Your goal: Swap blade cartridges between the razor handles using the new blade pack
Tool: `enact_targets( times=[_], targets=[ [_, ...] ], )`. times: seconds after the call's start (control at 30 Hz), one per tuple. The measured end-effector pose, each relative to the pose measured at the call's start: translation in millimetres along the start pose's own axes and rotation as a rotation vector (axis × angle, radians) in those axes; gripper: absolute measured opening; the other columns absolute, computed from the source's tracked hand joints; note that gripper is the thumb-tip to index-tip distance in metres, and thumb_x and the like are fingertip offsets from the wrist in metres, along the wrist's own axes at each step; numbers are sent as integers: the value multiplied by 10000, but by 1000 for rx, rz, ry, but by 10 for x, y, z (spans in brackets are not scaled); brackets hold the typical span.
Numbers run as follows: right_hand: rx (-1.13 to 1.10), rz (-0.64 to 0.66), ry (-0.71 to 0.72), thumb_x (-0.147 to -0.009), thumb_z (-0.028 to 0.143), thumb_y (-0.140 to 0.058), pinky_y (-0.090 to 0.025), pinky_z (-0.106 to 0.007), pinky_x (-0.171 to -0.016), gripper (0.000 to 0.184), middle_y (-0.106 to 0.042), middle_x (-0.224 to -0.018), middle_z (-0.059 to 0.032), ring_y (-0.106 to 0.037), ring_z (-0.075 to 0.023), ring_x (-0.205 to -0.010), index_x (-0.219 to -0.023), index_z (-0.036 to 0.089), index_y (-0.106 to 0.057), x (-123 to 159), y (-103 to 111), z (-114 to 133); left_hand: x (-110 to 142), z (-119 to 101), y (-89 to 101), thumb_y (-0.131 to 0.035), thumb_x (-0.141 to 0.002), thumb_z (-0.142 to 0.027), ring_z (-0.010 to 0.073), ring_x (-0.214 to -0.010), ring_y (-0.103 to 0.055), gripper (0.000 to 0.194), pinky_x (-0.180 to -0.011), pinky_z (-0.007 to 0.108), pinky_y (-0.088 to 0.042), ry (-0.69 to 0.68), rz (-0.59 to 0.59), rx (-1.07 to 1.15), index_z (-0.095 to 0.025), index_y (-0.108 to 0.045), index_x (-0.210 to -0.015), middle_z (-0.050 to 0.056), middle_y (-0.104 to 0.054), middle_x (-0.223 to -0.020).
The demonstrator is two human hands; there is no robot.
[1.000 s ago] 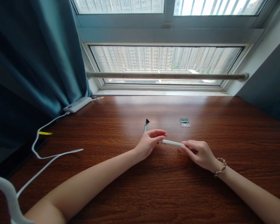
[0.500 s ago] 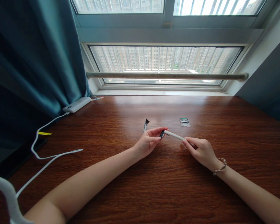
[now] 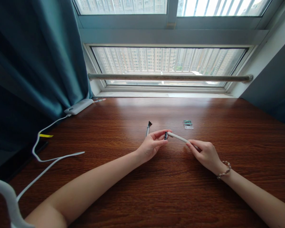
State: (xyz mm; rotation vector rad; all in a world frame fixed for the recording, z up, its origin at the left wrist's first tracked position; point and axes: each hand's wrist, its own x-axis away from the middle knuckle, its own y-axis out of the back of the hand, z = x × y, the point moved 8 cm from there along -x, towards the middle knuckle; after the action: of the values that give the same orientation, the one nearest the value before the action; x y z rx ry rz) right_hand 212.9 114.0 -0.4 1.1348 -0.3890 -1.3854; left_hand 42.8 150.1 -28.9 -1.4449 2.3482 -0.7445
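Observation:
My left hand [image 3: 152,145] pinches a small dark razor cartridge [image 3: 166,136] between thumb and fingers. My right hand [image 3: 204,153] grips the handle of a white toothbrush [image 3: 179,137]. The toothbrush's bristled head points left and lies right at the cartridge; whether the bristles touch it is too small to tell. Just behind my left hand, a grey razor handle [image 3: 148,129] with a black end rests on the table, its lower part hidden by the hand. Farther back on the right lies a small clear case [image 3: 188,124] with green and dark strips in it.
The brown wooden table [image 3: 137,193] runs back to the window sill. A white power strip [image 3: 79,106] with a white cable [image 3: 35,145] sits by the blue curtain [image 3: 45,53]. A curved white tube [image 3: 7,196] stands at the lower left.
The razor cartridge has turned more upright in my left hand, and the left thumb has shifted slightly right. The toothbrush head has moved very little.

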Motion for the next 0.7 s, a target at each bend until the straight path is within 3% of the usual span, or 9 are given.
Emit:
enact_targets(
  times=[0.17,0.47,0.7],
  targets=[
    [-61,18,28,-825,364,-450,-394,-200,-549,287,-664,-690,-35,-564,-122,-542,-873,179,-665,4,-28,5,10,-21,40,-711,-576,-121,212,-1010,-527,398,-889,348,-384,-34,-55,-122,-172,-632,-963,99,-581,-1124],
    [-126,40,62,-822,339,-465,-410,-211,-573,254,-660,-732,-48,-561,-128,-571,-873,172,-650,20,-45,29,37,-47,97,-736,-544,-181,203,-932,-560,429,-863,336,-383,-54,-128,-292,-180,-645,-963,86,-635,-1011],
    [-239,142,23,-838,344,-433,-353,-195,-492,294,-583,-581,1,-485,-99,-496,-800,148,-649,2,-119,40,69,-98,85,-725,-561,-197,216,-911,-569,378,-803,335,-423,-81,-133,-307,-165,-654,-931,80,-645,-971]
  ],
)
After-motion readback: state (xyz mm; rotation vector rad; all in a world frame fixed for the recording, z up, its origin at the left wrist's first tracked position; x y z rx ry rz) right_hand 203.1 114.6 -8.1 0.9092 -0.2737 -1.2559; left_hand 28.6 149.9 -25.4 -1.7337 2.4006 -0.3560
